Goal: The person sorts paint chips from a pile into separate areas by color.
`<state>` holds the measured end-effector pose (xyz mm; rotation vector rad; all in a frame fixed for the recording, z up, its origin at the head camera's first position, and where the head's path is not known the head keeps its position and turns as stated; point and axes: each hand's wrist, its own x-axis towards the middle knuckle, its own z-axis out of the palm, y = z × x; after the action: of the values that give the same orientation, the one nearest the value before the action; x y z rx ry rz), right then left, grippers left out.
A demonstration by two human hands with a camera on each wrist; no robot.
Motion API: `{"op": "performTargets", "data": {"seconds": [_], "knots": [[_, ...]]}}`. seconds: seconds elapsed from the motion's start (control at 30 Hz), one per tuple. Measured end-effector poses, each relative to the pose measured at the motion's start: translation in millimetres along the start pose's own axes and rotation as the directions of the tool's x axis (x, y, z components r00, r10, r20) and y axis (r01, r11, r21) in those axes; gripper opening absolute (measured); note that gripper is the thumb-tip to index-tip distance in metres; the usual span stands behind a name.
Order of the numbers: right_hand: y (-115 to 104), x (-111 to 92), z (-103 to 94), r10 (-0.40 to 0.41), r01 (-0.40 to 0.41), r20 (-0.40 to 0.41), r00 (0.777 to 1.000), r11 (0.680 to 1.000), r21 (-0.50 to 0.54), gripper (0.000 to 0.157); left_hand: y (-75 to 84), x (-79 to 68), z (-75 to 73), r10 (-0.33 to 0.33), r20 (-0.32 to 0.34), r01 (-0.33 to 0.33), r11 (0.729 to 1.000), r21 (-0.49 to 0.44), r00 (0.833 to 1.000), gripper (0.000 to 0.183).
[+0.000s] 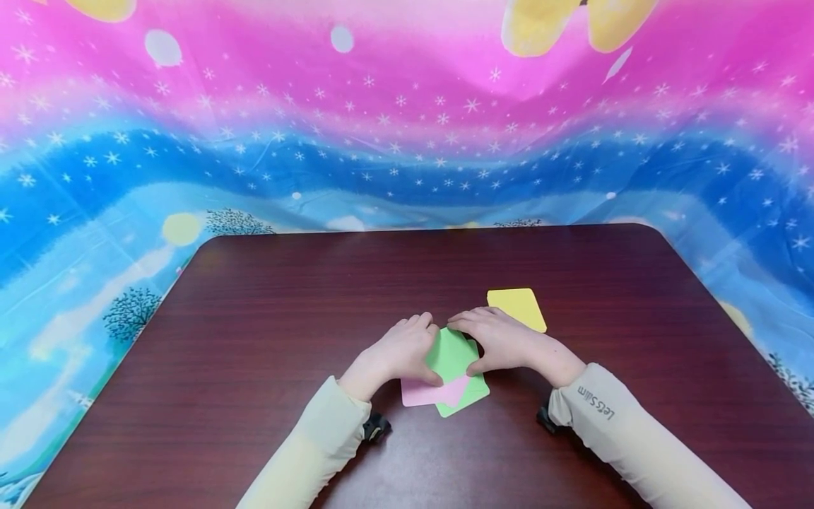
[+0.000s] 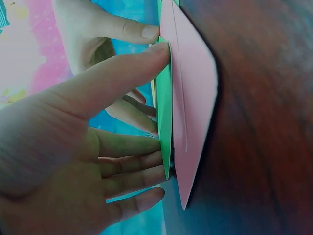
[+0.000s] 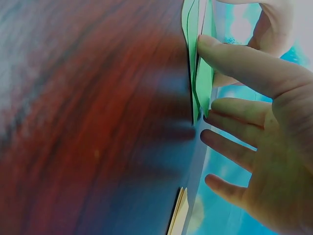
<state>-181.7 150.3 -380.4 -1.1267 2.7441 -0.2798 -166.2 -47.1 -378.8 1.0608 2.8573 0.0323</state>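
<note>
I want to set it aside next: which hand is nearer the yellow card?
Right. In the head view, the right hand partly covers the yellow card; the left hand is farther away, at the left edge of the top green card.

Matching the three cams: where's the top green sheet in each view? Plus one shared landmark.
Head: top green sheet, lower half, just right of centre.
Left wrist: thin upright strip, just left of the pink sheet.
Right wrist: upper half, rightmost green strip.
Shared landmark: dark tabletop, around it in head, right in left wrist, left in right wrist.
</note>
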Motion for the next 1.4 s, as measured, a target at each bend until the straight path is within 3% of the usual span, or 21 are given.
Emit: {"op": "performTargets", "data": {"seconds": [0.6,1.17,1.4], "knots": [[2,0,0.7,-0.022,0.021,-0.053,0.998,1.000,-0.016,0.069,-0.2,2.2,-0.8,0.005,0.012,-0.005,1.000,-0.010,1.000,0.066],[11,14,-2.2,0.041,-0.044,-0.101,0.994,0.999,-0.031,0.076,-19.6,18.6,-6.7,0.025,-0.017,-0.026,0.999,-0.047,1.000,0.074],[19,20,-4.6,0.047,-0.051,-0.120,0.992,0.998,-0.030,0.074,-28.6,25.7,-7.6,-0.011,0.017,0.013,0.997,-0.078,1.000,0.076]]}}
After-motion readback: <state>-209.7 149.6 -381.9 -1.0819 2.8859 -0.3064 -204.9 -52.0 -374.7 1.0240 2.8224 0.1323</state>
